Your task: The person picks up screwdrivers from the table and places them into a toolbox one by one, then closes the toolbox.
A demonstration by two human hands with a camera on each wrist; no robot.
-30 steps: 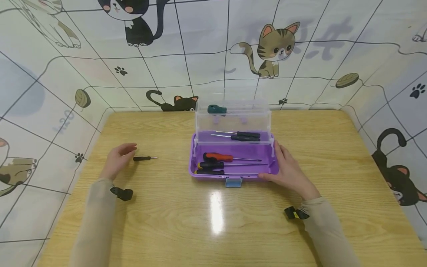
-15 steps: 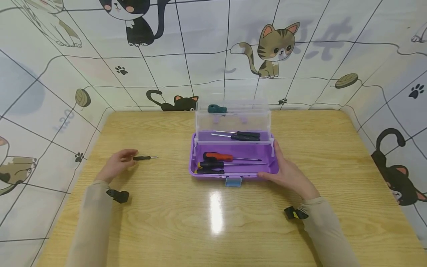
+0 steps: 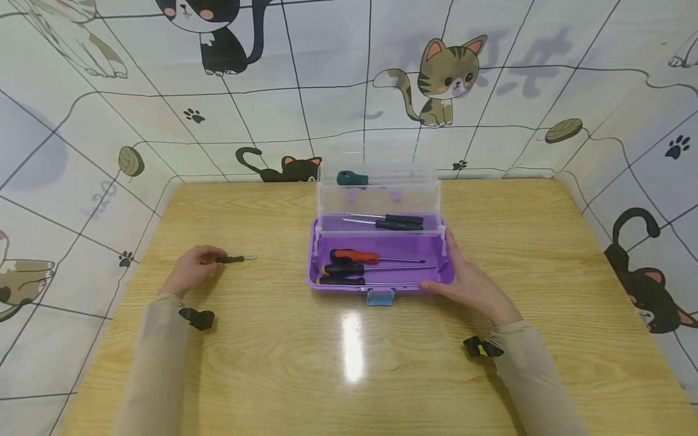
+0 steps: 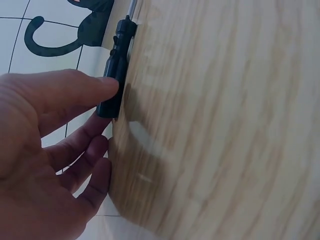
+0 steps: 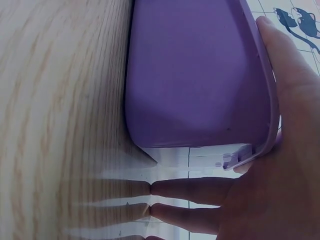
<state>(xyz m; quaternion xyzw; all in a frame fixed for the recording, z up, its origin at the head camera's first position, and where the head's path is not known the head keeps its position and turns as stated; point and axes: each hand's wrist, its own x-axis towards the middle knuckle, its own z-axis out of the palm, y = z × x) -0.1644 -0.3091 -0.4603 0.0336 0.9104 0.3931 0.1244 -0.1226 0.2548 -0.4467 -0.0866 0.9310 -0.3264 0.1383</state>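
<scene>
My left hand (image 3: 193,267) is at the left of the table, pinching the handle end of a small black screwdriver (image 3: 231,259). In the left wrist view, my thumb lies across the dark handle (image 4: 116,65), and the other fingers are loosely bent below. A purple toolbox (image 3: 380,288) stands with its clear lid (image 3: 378,206) raised. Around its right end my right hand (image 3: 475,284) holds on, thumb along the front rim. In the right wrist view, straight fingers (image 5: 190,191) reach down to the table beside the purple wall (image 5: 195,75).
Inside the toolbox lie a red-and-black screwdriver (image 3: 354,257) and two black-and-yellow ones (image 3: 343,270). Two black screwdrivers (image 3: 400,225) show through the lid, with a green-handled one (image 3: 352,178) higher up. Cat-print cloth (image 3: 338,109) surrounds the wooden table (image 3: 283,363).
My left hand drew back slightly and lowered, and its fingers closed on the small screwdriver's handle. The right hand and the toolbox have stayed in place.
</scene>
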